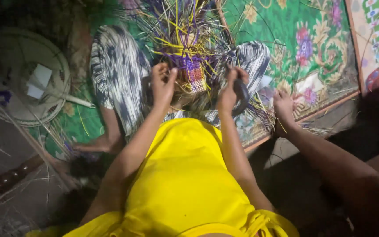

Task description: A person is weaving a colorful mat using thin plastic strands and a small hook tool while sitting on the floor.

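Green floral mat (pixel 321 39) spread under work area. Round woven tray (pixel 5 101) at left, white paper pieces (pixel 38 81) lying on it. Dark turned wooden post (pixel 5 181) lower left. Dry straw bits (pixel 14 206) scattered on bare floor.

from the head camera i look down over a yellow top (pixel 185 184) at my two hands raised in front of a half-woven piece (pixel 192 72) of purple and yellow strips, its loose ends fanning upward and outward. my left hand (pixel 163 83) pinches strands at the left edge of the weave. my right hand (pixel 231 90) is closed around a dark tool (pixel 242 94) just beside the weave's right edge. my legs, in black-and-white patterned cloth (pixel 117 74), rest on a green floral mat (pixel 312 39). another person's hand (pixel 283 105) presses on the mat's near edge at the right. a round woven fan (pixel 25 77) lies beyond the mat's left edge.
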